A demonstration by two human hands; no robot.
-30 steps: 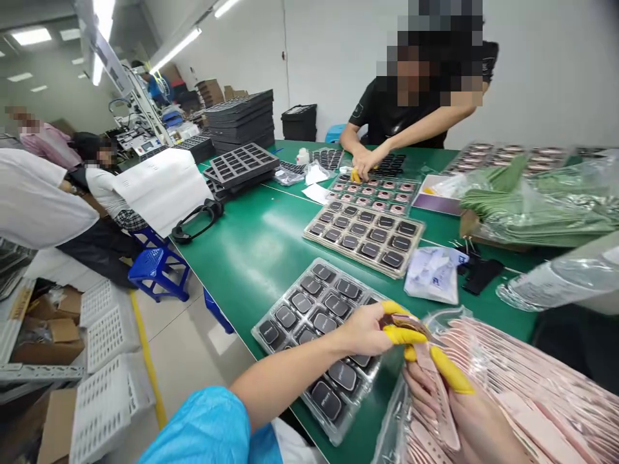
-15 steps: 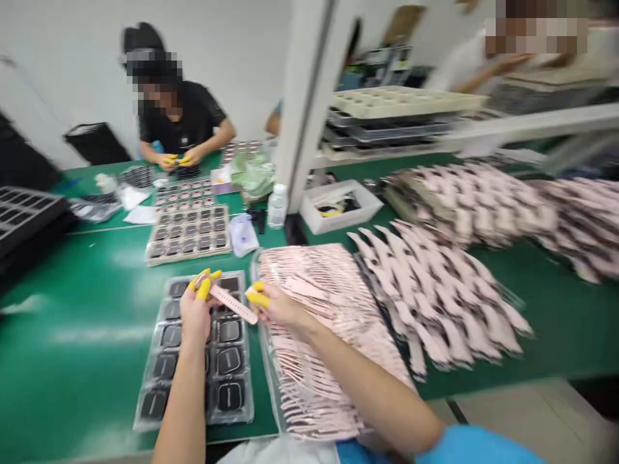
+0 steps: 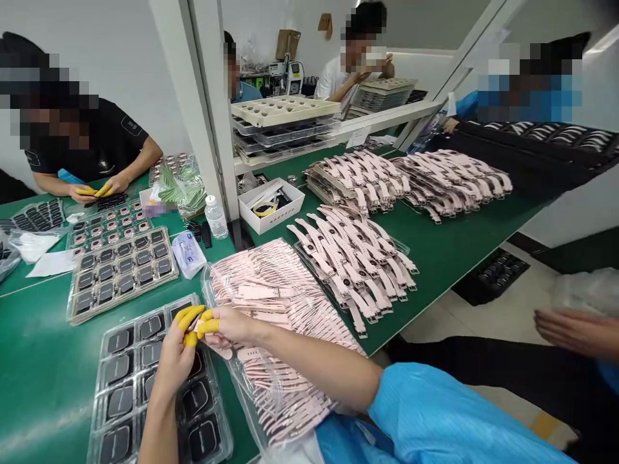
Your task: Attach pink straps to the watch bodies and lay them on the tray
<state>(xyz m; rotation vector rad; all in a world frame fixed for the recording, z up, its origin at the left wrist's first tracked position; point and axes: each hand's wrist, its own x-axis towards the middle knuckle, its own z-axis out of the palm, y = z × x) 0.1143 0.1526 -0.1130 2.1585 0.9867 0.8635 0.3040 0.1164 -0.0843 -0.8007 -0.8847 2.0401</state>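
Note:
My left hand (image 3: 180, 341), with yellow finger covers, is closed on a small pink piece above the tray of black square watch faces (image 3: 118, 403). Against it, my right hand (image 3: 220, 325) pinches the same pink watch strap (image 3: 220, 350), whose end shows below the fingers. Most of the strap is hidden by the hands. Under my right forearm lies a plastic-covered bed of many pink straps (image 3: 300, 309). Assembled pink watches (image 3: 353, 258) lie in overlapping rows to its right.
A beige tray of dark squares (image 3: 126, 274), a bottle (image 3: 216, 218) and a white box (image 3: 271, 205) stand beyond my hands. Further stacks of pink watches (image 3: 454, 180) lie right. People work across the table; a person's hand (image 3: 575, 332) shows at right.
The view has swung to the right. My two hands have come together, and the strap that stretched between them is now mostly covered by the fingers.

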